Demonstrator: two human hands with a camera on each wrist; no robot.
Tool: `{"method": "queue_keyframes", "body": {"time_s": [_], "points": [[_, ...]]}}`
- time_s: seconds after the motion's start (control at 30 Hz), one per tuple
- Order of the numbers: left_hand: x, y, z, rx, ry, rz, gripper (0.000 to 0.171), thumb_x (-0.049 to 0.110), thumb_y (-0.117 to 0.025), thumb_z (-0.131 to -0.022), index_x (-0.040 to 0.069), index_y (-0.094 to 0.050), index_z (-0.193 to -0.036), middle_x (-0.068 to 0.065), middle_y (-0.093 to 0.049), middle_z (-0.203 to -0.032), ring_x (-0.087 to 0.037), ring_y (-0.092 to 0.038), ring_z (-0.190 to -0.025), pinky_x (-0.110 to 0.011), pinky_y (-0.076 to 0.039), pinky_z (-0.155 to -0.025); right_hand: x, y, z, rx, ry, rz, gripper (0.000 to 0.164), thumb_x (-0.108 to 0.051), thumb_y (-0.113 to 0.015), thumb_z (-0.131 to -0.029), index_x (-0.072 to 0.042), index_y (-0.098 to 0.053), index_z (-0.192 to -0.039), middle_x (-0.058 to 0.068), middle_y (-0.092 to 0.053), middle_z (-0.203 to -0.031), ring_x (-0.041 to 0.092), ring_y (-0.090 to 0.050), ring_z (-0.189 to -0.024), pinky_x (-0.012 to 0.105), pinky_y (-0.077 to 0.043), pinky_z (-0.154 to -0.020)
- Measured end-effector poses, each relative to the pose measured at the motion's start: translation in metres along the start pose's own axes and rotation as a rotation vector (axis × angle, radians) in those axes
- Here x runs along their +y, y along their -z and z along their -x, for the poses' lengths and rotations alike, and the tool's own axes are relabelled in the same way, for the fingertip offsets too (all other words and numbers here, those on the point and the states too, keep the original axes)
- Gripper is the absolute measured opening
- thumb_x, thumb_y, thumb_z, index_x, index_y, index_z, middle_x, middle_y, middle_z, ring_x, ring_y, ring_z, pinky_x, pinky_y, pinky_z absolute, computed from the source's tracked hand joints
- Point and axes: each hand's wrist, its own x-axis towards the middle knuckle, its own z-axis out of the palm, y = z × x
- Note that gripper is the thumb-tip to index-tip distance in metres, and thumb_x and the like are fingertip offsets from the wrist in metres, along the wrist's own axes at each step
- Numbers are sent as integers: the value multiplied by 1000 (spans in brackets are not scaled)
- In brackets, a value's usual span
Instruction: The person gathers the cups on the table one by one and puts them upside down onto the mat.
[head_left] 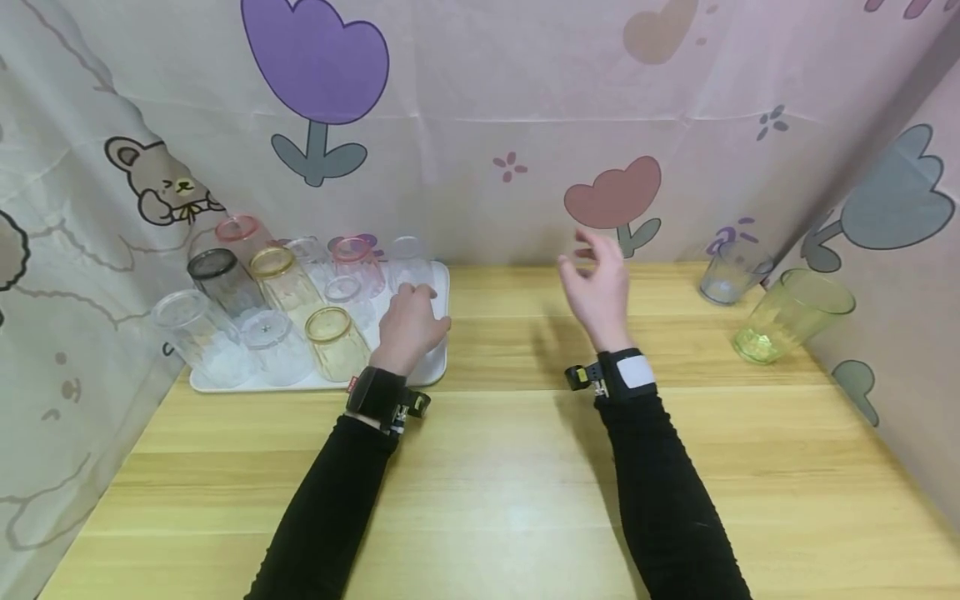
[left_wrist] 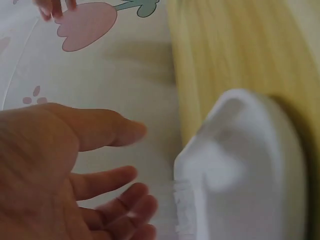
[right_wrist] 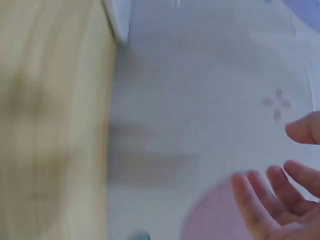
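Observation:
My left hand [head_left: 408, 329] hovers over the right part of a white tray [head_left: 442, 300], fingers loosely bent with nothing in them. Just beyond it stands a clear glass [head_left: 408, 252] at the tray's back right corner. In the left wrist view the thumb and fingers are spread apart beside the tray's rim [left_wrist: 287, 165], with a blurred clear ridged glass [left_wrist: 185, 205] past the fingertips. My right hand [head_left: 600, 287] is raised above the back of the table, its relaxed fingers holding nothing. The right wrist view shows those fingers [right_wrist: 245, 200] in front of the curtain.
Upside-down glasses crowd the tray: a dark one [head_left: 225, 279], yellowish ones [head_left: 337, 346], pinkish ones [head_left: 358, 262] and several clear ones. At the table's right back stand a clear tumbler [head_left: 731, 271] and a green glass [head_left: 787, 317]. A patterned curtain [head_left: 465, 100] borders the table.

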Motion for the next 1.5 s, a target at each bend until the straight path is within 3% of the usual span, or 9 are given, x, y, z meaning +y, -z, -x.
{"method": "queue_keyframes", "body": {"time_s": [0.17,0.33,0.57,0.7,0.8,0.97,1.13,1.33,1.5], "points": [[-6,-9,8,-89,17,-41,52,28,-64,-85,6,-55,-131,-18,-54,-127,-37,-58,-114,-54,-52,-90,15,32,-9,233,-14,166,43,-16,-66,-87,-10,-61,-130,9,-50,-137,21,-45,-128,34,-40,-110],[-9,-14,11,-157,12,-84,49,23,-63,-82,6,-56,-128,-17,-57,-124,-37,-58,-114,-55,-51,-93,28,63,-16,391,-131,251,43,-18,-65,-86,-16,-61,-128,-1,-44,-139,9,-29,-135,25,-24,-116],[-10,-10,10,-189,-27,-63,48,28,-60,-84,6,-57,-127,-14,-61,-127,-33,-59,-116,-50,-50,-97,47,102,-24,569,-201,324,44,-21,-66,-83,-22,-60,-126,-10,-37,-139,3,-17,-138,22,-11,-117],[-8,-8,10,-200,-44,-60,49,30,-62,-83,6,-57,-126,-14,-62,-126,-33,-60,-114,-50,-51,-95,57,122,-21,667,-232,368,54,-24,-68,-82,-25,-52,-133,-10,-30,-143,6,-12,-141,20,-8,-118],[-7,-8,10,-201,-44,-72,47,29,-62,-83,7,-57,-124,-13,-63,-124,-33,-61,-113,-51,-52,-92,59,134,-16,712,-314,374,72,-28,-69,-81,-27,-35,-146,-7,-19,-153,9,-6,-145,19,-4,-120],[-6,-11,11,-207,-49,-79,34,25,-61,-84,7,-58,-112,-12,-65,-110,-31,-63,-102,-47,-53,-86,59,149,-12,767,-498,229,101,-31,-71,-83,-26,-3,-157,-7,7,-161,5,9,-148,13,1,-118],[-4,-13,12,-206,-51,-82,23,20,-61,-83,8,-57,-101,-10,-65,-98,-29,-63,-90,-44,-54,-79,63,155,-12,836,-603,61,115,-31,-77,-80,-25,8,-156,-13,10,-160,-3,12,-146,8,5,-115],[-2,-13,13,-203,-47,-91,23,22,-62,-84,8,-57,-101,-10,-65,-98,-29,-63,-91,-44,-54,-79,72,166,-11,802,-729,-318,127,-21,-82,-77,-36,19,-152,-20,22,-159,-9,16,-144,8,-4,-117],[-2,-14,15,-198,-41,-90,23,23,-63,-84,8,-58,-101,-10,-65,-99,-29,-63,-92,-44,-54,-80,84,172,-9,752,-811,-578,134,-7,-82,-76,-44,25,-148,-26,31,-154,-10,15,-144,9,-21,-115]]}}
